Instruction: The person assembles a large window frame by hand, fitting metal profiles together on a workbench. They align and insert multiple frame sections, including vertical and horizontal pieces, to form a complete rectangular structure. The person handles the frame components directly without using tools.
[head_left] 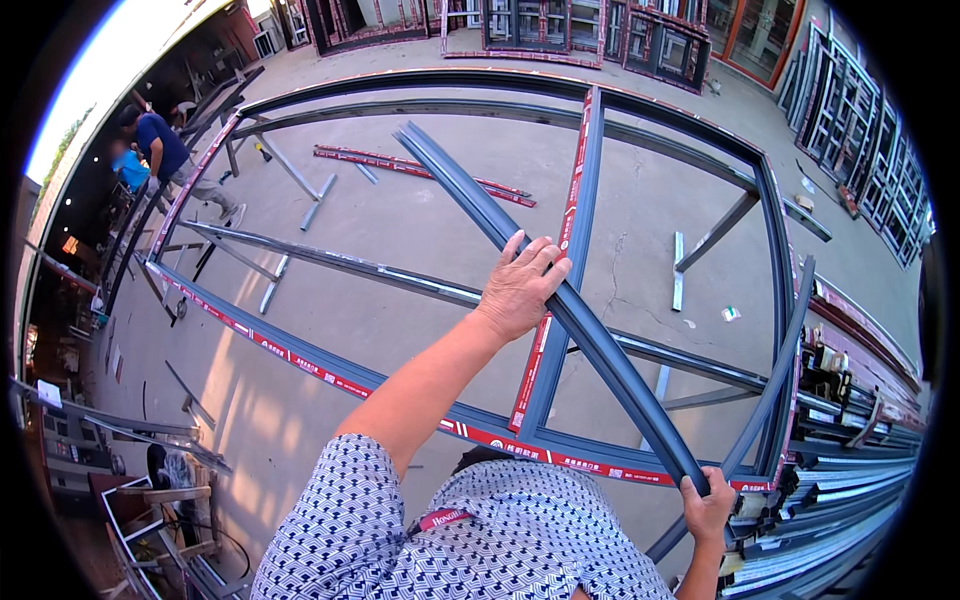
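Both grips are on the same part: the left grip (523,285) is closing over the loose dark-grey bar (625,380) near mid-length, fingers curling across its top, and the right grip (708,500) is wrapping the near end. The bar is running diagonally over a big rectangular frame (275,348) taped in red, crossing above the red-and-grey mullion (582,200); its far end is pointing up-left over the left bay, its near end is sitting by the near rail, right of the mullion. Whether it is touching the mullion, can't tell. The mullion is splitting the frame into two bays, and a lengthwise grey support rail (390,272) is showing through both. Red-and-grey strips (430,172) are showing on the floor through the left bay. A second loose bar (772,390) is slanting across the frame's right side, near the right grip. Lower right, a stock pile (840,510) is holding long profiles, dark and bright ones lying side by side. Upper right, metal grilles (865,140) are standing in a row. Upper left, a person in a dark-blue shirt (165,145) is bending forward, someone in lighter blue alongside.
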